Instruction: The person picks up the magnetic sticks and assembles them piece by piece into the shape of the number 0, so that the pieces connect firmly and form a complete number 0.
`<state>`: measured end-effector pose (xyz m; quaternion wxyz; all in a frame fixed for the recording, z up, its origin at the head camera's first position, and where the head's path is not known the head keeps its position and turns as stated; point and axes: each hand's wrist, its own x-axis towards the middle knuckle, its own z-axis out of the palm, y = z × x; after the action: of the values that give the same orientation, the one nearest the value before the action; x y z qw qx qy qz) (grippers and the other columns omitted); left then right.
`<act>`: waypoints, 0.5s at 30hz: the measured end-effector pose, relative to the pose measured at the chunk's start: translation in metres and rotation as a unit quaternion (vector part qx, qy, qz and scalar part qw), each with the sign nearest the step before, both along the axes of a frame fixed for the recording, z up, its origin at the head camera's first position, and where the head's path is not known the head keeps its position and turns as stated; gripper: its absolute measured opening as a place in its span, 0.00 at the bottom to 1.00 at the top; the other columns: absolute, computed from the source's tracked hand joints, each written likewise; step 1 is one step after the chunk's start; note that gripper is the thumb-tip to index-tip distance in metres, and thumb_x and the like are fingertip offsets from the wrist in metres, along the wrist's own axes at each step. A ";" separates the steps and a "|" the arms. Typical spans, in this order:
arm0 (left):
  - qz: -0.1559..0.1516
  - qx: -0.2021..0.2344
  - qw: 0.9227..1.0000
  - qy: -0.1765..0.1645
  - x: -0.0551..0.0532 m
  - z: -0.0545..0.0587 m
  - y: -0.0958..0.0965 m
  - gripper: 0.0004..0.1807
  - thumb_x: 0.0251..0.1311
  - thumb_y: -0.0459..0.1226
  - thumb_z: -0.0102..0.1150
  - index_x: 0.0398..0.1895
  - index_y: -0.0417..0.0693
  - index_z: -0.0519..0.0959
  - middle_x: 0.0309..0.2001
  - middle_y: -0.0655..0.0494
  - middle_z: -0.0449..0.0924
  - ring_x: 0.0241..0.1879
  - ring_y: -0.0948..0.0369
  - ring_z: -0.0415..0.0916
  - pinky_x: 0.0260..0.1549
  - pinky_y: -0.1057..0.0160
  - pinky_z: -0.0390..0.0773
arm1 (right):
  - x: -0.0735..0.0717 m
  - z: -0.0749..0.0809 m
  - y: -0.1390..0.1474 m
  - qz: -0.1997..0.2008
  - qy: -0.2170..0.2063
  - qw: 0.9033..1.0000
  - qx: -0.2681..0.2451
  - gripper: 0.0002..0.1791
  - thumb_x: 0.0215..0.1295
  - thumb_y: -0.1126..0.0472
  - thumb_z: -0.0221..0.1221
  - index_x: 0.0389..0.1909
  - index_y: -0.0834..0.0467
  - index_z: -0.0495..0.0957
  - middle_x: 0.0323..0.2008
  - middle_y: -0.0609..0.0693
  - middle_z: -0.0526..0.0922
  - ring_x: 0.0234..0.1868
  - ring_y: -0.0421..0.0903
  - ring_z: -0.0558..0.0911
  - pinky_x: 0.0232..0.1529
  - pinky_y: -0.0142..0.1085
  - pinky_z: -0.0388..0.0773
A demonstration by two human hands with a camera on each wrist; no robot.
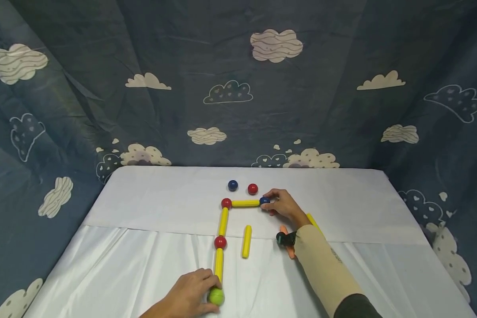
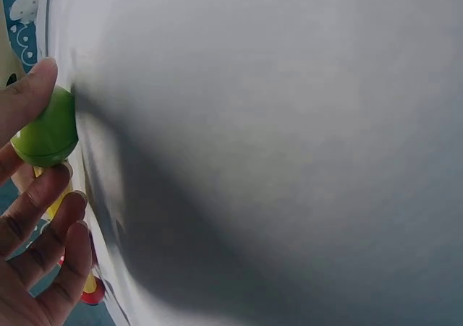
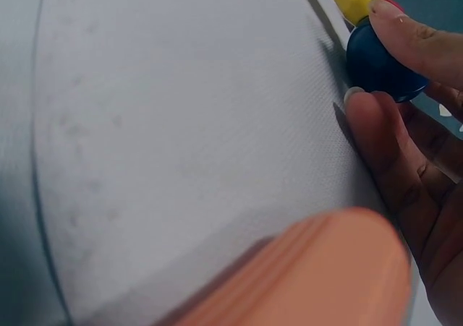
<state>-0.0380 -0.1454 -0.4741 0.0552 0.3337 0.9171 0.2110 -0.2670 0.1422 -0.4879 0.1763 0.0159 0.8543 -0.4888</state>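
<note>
My left hand [image 1: 192,291] pinches a green ball [image 1: 216,296] between thumb and fingers at the near end of a chain. From that ball a yellow rod [image 1: 219,264] runs up to a red ball [image 1: 220,242]. A second yellow rod [image 1: 223,221] continues to another red ball [image 1: 226,203], where a third yellow rod [image 1: 245,203] turns right. At its right end sits a blue ball [image 1: 264,201], which my right hand [image 1: 285,206] pinches between thumb and fingers. In the right wrist view the blue ball [image 3: 380,62] touches the rod's end.
A loose yellow rod [image 1: 247,241] lies right of the chain. A loose blue ball [image 1: 232,185] and red ball [image 1: 252,189] stand behind it. An orange rod [image 1: 284,230] lies under the right wrist, and another yellow rod [image 1: 314,222] shows beyond the forearm.
</note>
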 end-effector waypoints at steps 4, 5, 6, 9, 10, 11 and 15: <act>0.014 -0.012 0.999 -0.026 -0.001 0.003 0.002 0.20 0.46 0.54 0.72 0.40 0.59 0.77 0.36 0.72 0.68 0.32 0.75 0.63 0.31 0.73 0.71 | 0.000 0.000 -0.001 0.004 0.002 1.000 0.010 0.23 0.54 0.63 0.70 0.51 0.58 0.77 0.51 0.57 0.77 0.32 0.48 0.77 0.30 0.32 0.78; 0.016 -0.014 0.999 -0.030 -0.001 0.004 0.002 0.20 0.46 0.54 0.72 0.40 0.60 0.77 0.36 0.72 0.69 0.32 0.75 0.63 0.31 0.72 0.72 | 0.000 0.000 -0.001 0.007 0.003 1.000 0.011 0.22 0.54 0.63 0.70 0.51 0.58 0.77 0.51 0.57 0.77 0.32 0.48 0.77 0.30 0.31 0.78; 0.019 -0.017 0.999 -0.033 -0.002 0.005 0.001 0.21 0.46 0.55 0.71 0.40 0.60 0.77 0.36 0.72 0.69 0.32 0.75 0.64 0.32 0.72 0.72 | -0.001 0.001 -0.001 0.009 0.005 1.000 0.011 0.22 0.54 0.63 0.70 0.51 0.58 0.77 0.51 0.57 0.77 0.32 0.48 0.77 0.31 0.31 0.78; 0.021 -0.023 0.999 -0.033 -0.003 0.007 0.000 0.22 0.46 0.56 0.70 0.42 0.61 0.77 0.37 0.72 0.70 0.33 0.75 0.65 0.33 0.71 0.74 | -0.002 0.001 0.000 0.011 0.010 1.000 0.006 0.22 0.54 0.63 0.70 0.51 0.58 0.77 0.51 0.57 0.77 0.32 0.48 0.77 0.31 0.31 0.78; 0.020 -0.023 0.999 -0.032 -0.003 0.007 0.000 0.22 0.46 0.57 0.70 0.42 0.61 0.77 0.37 0.72 0.71 0.33 0.75 0.65 0.33 0.70 0.74 | -0.002 0.001 0.000 0.010 0.010 1.000 0.002 0.22 0.54 0.64 0.70 0.51 0.58 0.77 0.51 0.57 0.77 0.32 0.48 0.77 0.31 0.32 0.79; 0.019 -0.023 0.999 -0.029 -0.003 0.007 -0.001 0.22 0.46 0.58 0.69 0.42 0.61 0.77 0.36 0.72 0.71 0.33 0.75 0.65 0.33 0.71 0.74 | -0.002 0.001 0.001 0.010 0.012 1.000 0.001 0.22 0.54 0.64 0.70 0.52 0.59 0.77 0.51 0.57 0.76 0.32 0.48 0.77 0.31 0.32 0.79; 0.014 -0.020 0.999 -0.030 -0.003 0.005 -0.001 0.21 0.48 0.57 0.69 0.42 0.61 0.78 0.36 0.72 0.71 0.33 0.75 0.65 0.34 0.70 0.75 | -0.001 -0.001 0.002 0.011 0.009 1.000 0.000 0.22 0.54 0.65 0.70 0.51 0.59 0.77 0.52 0.57 0.76 0.33 0.48 0.77 0.30 0.32 0.79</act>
<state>-0.0409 -0.1467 -0.4691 0.0866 0.3136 0.9235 0.2030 -0.2678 0.1447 -0.4890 0.1735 0.0020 0.8559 -0.4872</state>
